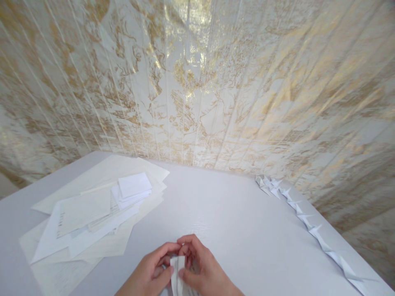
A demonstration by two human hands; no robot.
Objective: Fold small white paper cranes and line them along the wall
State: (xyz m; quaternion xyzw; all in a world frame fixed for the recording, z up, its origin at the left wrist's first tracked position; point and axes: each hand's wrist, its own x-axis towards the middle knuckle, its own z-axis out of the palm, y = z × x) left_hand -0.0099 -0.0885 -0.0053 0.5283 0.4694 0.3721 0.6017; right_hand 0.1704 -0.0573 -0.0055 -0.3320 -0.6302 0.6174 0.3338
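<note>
A pale curtain with gold patterning hangs in pleats behind the table, whose smooth top is catching some light. At the near edge of our view, low and roughly central, we have a narrow folded strip of paper, upright between our two hands, with a dark line running down its middle.

Our left hand is curled nearly closed, its thumb on the strip's left edge; our right hand is curled as well, its thumb pressed on the right side. Both pinch the strip, and our fingertips come close together beyond its top end.

We judge it very light, stiffer along its folds than a single layer would be, yet easy to crumple or tear. The side edges, between thumb and fingertip, seem the best hold; a hard squeeze could leave stray creases. Our own fingers are the main obstruction, hiding much of its back and sides.

To the left lie overlapping sheets, some printed, with small white slips piled on them. Pointed folded shapes line the table's right edge, well apart from our hands.
</note>
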